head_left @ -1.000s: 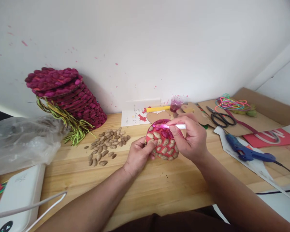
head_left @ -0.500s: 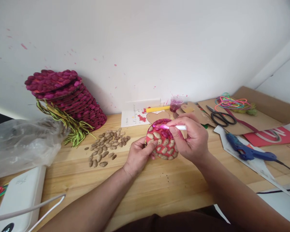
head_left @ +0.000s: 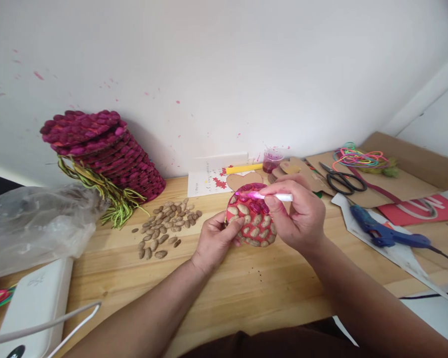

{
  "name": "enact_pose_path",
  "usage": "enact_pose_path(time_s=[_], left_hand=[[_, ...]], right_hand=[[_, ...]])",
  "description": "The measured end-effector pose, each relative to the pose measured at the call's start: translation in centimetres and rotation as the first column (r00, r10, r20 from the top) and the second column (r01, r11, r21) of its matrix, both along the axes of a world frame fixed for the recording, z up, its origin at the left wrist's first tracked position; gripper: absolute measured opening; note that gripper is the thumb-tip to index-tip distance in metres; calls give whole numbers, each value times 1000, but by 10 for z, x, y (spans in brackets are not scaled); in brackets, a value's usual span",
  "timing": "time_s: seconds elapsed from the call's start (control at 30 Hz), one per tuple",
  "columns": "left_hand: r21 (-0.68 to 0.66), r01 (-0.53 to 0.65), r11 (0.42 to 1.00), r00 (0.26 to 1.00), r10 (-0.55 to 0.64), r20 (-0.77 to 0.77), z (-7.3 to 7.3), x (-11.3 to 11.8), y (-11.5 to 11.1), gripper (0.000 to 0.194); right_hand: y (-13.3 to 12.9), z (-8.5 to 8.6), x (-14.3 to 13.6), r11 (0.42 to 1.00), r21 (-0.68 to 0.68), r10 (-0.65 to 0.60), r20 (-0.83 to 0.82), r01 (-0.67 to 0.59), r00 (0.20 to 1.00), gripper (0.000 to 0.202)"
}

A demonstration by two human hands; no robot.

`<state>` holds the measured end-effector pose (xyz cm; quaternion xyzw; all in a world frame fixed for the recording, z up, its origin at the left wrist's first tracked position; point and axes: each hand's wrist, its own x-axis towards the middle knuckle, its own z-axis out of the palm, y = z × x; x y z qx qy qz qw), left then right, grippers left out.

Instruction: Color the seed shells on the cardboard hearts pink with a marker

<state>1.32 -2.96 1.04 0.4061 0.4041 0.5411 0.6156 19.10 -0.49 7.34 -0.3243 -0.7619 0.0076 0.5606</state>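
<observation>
A round red disc covered with peanuts is held at its lower left edge by my left hand, thumb on top. Peanuts along its upper part are magenta; the lower ones are plain tan. My right hand grips a white brush with a pink-stained end, which lies over the magenta peanuts near the upper left rim. Left of my left hand, loose peanuts are spread on the wooden table. Behind the disc stands a clear cup of dark pink liquid.
At the left are a stack of magenta peanut discs with green cords, a plastic bag and a white power bank. Rightward lie black scissors, a blue glue gun, cardboard and coloured cords.
The brush tip and my right hand have shifted very slightly to the right. Both grips are unchanged, and the whole view has moved a little.
</observation>
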Motion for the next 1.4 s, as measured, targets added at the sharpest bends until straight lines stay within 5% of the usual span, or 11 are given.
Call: enact_pose_path(time_s=[1.4], left_hand=[[-8,-41,999,999,41,-16,2,0,0,42]], right_hand=[[-3,1,-6,1000,18,15,67,-16,998,9]])
